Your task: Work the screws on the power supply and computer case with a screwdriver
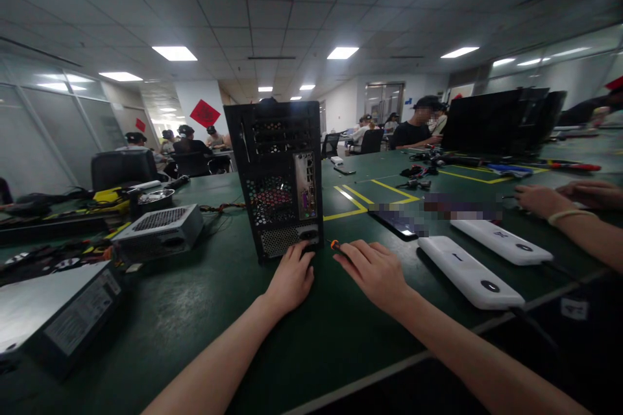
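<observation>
A black computer case [287,181] stands upright on the green table, its back panel with ports, vent holes and power supply turned towards me. My left hand [291,277] rests against the lower right of that panel, by the power socket. Its fingers reach out and touch the case, the thumb stands apart, and I see nothing held. Just right of the case, my right hand [377,270] is closed around a small screwdriver [335,245] with an orange and black end. Most of the tool is hidden under the fingers.
Two metal power supplies [158,232] lie to the left beside loose cables. To the right are a phone [395,222], two white power banks [470,272] and another person's hands [545,201]. Dark monitors [501,123] and pliers [509,170] stand or lie beyond.
</observation>
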`<state>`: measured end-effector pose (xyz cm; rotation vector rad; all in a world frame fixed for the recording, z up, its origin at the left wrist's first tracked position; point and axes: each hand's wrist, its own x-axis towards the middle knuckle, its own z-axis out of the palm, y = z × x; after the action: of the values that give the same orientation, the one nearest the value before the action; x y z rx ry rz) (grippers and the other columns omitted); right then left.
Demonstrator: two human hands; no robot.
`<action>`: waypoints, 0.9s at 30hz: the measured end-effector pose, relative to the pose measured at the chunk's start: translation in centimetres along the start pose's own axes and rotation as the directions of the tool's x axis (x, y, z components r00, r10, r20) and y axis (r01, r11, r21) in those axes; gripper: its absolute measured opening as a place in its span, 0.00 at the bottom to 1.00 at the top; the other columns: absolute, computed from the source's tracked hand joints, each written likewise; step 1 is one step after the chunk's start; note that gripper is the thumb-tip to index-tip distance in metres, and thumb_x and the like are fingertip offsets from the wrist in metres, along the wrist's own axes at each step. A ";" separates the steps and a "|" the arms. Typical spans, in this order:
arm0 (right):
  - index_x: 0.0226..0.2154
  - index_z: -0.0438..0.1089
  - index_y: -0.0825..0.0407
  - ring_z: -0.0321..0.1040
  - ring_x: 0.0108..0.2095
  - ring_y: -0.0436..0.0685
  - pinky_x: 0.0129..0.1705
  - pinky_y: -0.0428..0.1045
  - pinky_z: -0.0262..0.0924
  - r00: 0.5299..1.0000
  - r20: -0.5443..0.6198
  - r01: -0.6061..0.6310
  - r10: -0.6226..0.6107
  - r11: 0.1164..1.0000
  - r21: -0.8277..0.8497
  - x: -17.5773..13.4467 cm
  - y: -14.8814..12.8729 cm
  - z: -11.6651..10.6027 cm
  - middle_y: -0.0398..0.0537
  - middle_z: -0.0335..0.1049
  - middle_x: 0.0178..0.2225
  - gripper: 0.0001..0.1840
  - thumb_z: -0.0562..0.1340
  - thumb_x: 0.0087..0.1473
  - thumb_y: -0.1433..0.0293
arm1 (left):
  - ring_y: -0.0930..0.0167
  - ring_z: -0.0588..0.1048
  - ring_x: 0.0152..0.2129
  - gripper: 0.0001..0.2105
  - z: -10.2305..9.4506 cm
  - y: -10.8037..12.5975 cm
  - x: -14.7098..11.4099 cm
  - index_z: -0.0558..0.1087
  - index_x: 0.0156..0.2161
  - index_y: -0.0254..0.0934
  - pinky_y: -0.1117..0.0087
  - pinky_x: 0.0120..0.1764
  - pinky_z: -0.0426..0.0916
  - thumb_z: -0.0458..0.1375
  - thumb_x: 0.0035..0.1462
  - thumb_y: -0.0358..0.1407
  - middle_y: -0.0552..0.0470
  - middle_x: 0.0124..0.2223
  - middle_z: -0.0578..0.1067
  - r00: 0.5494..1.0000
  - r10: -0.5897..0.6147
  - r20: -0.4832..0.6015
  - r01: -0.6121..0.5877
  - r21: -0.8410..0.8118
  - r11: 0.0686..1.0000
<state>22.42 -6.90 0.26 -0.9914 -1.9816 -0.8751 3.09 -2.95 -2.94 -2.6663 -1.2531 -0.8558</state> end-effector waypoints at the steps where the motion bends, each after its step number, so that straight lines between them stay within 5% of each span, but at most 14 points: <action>1: 0.36 0.65 0.54 0.62 0.26 0.49 0.30 0.46 0.53 1.000 0.010 -0.012 0.012 1.000 -0.005 0.0 0.1 0.0 0.47 0.69 0.29 0.08 0.55 0.55 0.68 | 0.64 0.58 0.51 0.15 0.0 0.0 0.0 0.64 0.47 0.36 0.57 0.52 0.55 0.47 0.54 0.30 0.45 0.54 0.60 1.000 0.002 0.000 -0.002 -0.008 1.000; 6: 0.37 0.64 0.56 0.64 0.35 0.53 0.37 0.48 0.56 0.999 0.043 0.021 -0.024 0.997 0.070 0.0 -0.3 0.1 0.54 0.66 0.40 0.09 0.52 0.54 0.72 | 0.64 0.58 0.51 0.15 0.0 0.0 0.0 0.64 0.47 0.36 0.57 0.53 0.55 0.47 0.53 0.30 0.44 0.54 0.60 1.000 -0.006 -0.005 0.006 -0.010 1.000; 13: 0.37 0.65 0.54 0.62 0.25 0.50 0.30 0.46 0.53 1.000 0.001 0.006 -0.006 1.000 0.006 -0.1 0.0 0.0 0.46 0.69 0.29 0.08 0.55 0.54 0.68 | 0.64 0.58 0.51 0.15 -0.1 0.0 0.0 0.64 0.47 0.37 0.56 0.52 0.56 0.47 0.54 0.30 0.45 0.54 0.60 1.000 -0.003 0.001 0.003 -0.028 1.000; 19: 0.38 0.64 0.57 0.63 0.36 0.54 0.38 0.49 0.56 0.996 0.077 0.032 -0.039 0.996 0.080 0.0 -0.4 0.0 0.55 0.65 0.40 0.10 0.53 0.53 0.73 | 0.65 0.58 0.52 0.15 0.0 0.0 0.0 0.64 0.47 0.36 0.58 0.53 0.55 0.47 0.54 0.30 0.45 0.54 0.60 1.000 -0.002 -0.005 0.002 -0.017 1.000; 27: 0.35 0.66 0.55 0.62 0.27 0.50 0.32 0.47 0.54 1.000 0.023 -0.001 0.000 1.000 0.031 0.2 -0.1 -0.2 0.48 0.68 0.30 0.08 0.55 0.55 0.68 | 0.64 0.58 0.52 0.15 0.0 0.0 -0.1 0.64 0.47 0.37 0.56 0.52 0.56 0.46 0.54 0.30 0.45 0.54 0.60 1.000 -0.001 -0.002 0.001 -0.020 1.000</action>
<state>22.30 -7.07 0.46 -0.9884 -2.0086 -0.8334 3.09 -3.00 -3.00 -2.6800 -1.2516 -0.8756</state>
